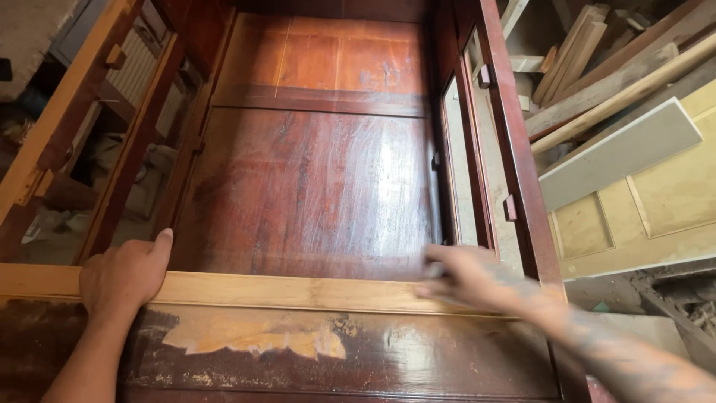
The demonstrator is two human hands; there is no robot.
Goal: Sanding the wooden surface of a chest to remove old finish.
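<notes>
I look down into a large red-brown varnished wooden cabinet [313,186] lying open. A pale, bare wooden rail [298,291] runs across its near edge. My left hand [123,276] grips this rail at the left, fingers curled over the edge and thumb pointing up. My right hand [470,280] is blurred by motion and lies on the rail at the right, close to the cabinet's right post [514,149]. Something small and greyish shows at its fingertips, but what it is cannot be made out. Below the rail, the dark varnish has a scraped pale patch [253,339].
Loose planks and battens [619,82] lean in a pile at the right, over a grey board [619,153] and a pale panelled door [656,201]. A light wooden frame [67,127] stands along the left side. Rubble lies at the lower right [671,298].
</notes>
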